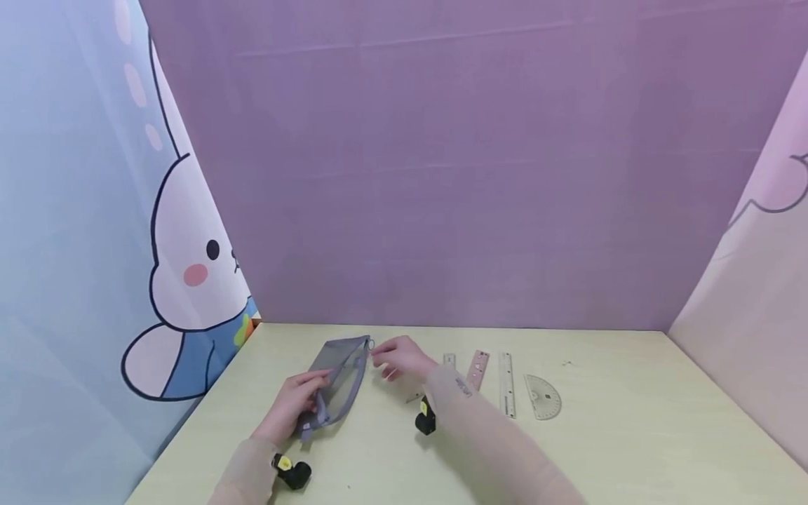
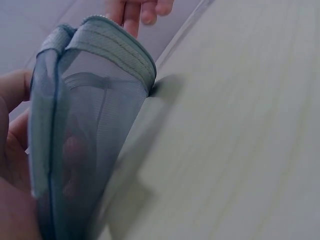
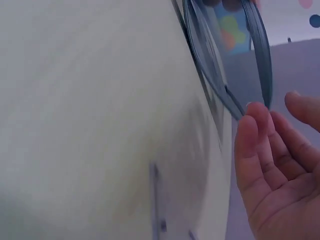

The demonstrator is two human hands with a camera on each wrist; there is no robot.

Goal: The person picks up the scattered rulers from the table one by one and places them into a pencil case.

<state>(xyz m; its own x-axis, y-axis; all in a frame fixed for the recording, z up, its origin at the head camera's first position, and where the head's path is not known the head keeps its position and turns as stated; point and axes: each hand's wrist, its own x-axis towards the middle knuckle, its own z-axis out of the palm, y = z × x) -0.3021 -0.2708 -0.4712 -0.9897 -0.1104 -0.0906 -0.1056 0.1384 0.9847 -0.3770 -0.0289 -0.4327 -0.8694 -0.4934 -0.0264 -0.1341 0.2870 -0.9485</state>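
Observation:
A grey mesh zip pouch (image 1: 337, 351) is held up at the table's left part, its zipped mouth spread apart. My left hand (image 1: 297, 400) grips its near side, with the thumb on the outside; fingers show through the mesh (image 2: 100, 125) in the left wrist view. At the pouch's far end, by a small ring (image 1: 371, 344), is my right hand (image 1: 405, 358). In the right wrist view, the right hand (image 3: 280, 185) has its thumb apart from loosely bent fingers, the fingertips right at the pouch's edge (image 3: 265, 75).
Right of the pouch lie a short clear ruler (image 1: 449, 360), a pink ruler (image 1: 478, 368), a long clear ruler (image 1: 508, 386) and a clear protractor (image 1: 544, 398). The right forearm partly covers some of them. A purple curtain (image 1: 442, 175) hangs behind the table (image 1: 631, 407).

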